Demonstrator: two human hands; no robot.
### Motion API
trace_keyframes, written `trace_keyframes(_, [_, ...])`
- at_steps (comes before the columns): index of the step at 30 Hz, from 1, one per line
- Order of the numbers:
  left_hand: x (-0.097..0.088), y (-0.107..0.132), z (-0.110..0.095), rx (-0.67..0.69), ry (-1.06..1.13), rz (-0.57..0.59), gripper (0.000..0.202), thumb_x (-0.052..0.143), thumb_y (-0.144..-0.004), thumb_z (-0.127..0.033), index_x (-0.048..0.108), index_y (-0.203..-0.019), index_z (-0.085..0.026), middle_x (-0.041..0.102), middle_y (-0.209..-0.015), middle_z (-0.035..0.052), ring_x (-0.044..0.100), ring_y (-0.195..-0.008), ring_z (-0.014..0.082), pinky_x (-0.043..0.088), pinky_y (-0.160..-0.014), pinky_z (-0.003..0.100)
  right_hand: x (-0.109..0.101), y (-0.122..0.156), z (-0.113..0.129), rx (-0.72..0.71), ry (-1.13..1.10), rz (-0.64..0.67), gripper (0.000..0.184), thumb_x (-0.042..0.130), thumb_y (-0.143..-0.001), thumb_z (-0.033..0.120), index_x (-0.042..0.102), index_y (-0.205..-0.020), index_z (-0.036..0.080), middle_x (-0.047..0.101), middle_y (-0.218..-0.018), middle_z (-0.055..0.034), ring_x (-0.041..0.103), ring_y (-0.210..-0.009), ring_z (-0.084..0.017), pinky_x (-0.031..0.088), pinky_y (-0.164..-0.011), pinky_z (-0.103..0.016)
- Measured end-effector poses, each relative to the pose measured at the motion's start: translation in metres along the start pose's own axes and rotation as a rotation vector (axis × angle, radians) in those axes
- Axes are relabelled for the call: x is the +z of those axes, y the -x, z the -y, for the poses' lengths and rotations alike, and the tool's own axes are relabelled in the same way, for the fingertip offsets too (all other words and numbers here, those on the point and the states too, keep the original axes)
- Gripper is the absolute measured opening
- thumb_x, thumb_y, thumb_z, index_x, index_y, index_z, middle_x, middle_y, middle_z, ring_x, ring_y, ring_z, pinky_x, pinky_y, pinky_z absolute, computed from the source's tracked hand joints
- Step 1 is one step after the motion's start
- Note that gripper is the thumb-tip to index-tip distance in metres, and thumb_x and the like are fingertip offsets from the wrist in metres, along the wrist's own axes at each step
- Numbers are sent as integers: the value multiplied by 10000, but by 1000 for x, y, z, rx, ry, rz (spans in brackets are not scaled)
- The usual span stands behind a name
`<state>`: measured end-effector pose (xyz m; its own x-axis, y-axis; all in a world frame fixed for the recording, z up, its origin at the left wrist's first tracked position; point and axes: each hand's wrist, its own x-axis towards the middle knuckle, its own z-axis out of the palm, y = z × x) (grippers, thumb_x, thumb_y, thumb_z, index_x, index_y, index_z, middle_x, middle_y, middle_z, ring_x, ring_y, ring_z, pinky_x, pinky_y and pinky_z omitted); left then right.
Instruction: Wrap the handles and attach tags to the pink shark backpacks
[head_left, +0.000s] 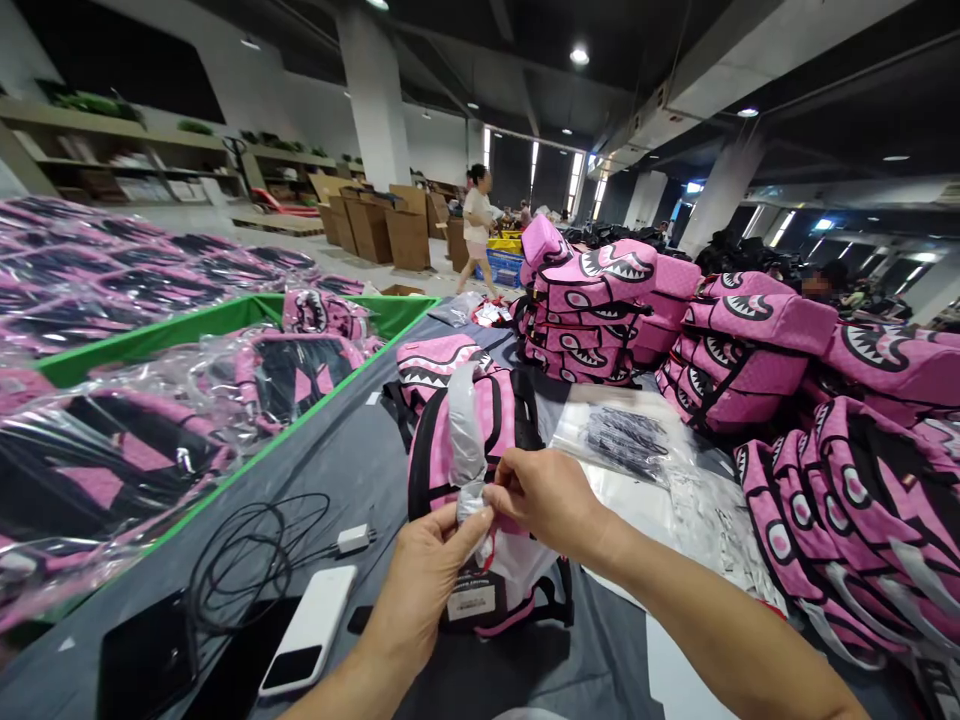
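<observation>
Pinching the lower part of a pale grey strip [466,430] between thumb and fingers of the left hand [427,560], and pinching it just beside with the right hand [551,497], holding thumb and forefinger together there. Doing so at the front of a pink and black backpack [508,415], resting on the grey bench [352,440], with the strip running upward over it. Showing on the lower part of the backpack a white printed label [471,602], and near the left thumb a small red piece [489,552]. Having to the left of the backpack a white charger [354,540], a tangled dark cable [247,560] and a white device with a dark panel [309,630]. Seeing farther left of the backpack a green-edged bin [401,316] with bags in clear plastic [292,375]. Finding just behind the backpack another pink bag with printed teeth [442,358]. Seeing to the right of the backpack some clear packets [626,432] and high piles of pink bags [750,330]. Noticing far behind the backpack brown cartons [379,235] and a person in light clothing [478,215], in mid-stride.
</observation>
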<state>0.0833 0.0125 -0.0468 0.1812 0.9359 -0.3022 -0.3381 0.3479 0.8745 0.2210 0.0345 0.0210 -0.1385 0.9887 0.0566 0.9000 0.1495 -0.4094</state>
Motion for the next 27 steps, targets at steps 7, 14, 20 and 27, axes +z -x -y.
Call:
trace_keyframes(7, [4, 0, -7, -37, 218, -33, 510, 972, -405, -474, 751, -698, -119, 702, -582, 37, 594, -485, 139, 491, -497, 233, 1, 12, -10, -80, -162, -30, 74, 678, -889, 224, 614, -855, 212, 641, -682, 39, 563, -614, -122, 272, -584, -230])
trace_keyframes(14, [9, 6, -21, -267, 380, -86, 181, 642, -884, -107, 738, -731, -106, 744, -650, 80, 655, -480, 152, 570, -519, 240, 17, 28, -17, -117, -505, -62, 168, 551, -869, 116, 447, -935, 231, 579, -644, 69, 586, -614, -135, 360, -603, -214])
trace_keyframes(20, [5, 9, -27, -294, 413, -75, 226, 574, -938, -54, 736, -786, -93, 732, -637, 65, 710, -547, 164, 630, -634, 253, 27, 18, 2, -36, -326, -22, 142, 552, -871, 106, 478, -896, 225, 585, -703, 32, 566, -638, -150, 323, -601, -234])
trace_keyframes(27, [-2, 11, -27, -361, 374, -110, 209, 582, -970, -143, 740, -844, -91, 728, -618, 67, 709, -527, 175, 647, -606, 290, 25, 16, 7, -49, -6, 73, 181, 602, -895, 188, 544, -1063, 218, 658, -738, -33, 634, -687, -230, 347, -637, -282])
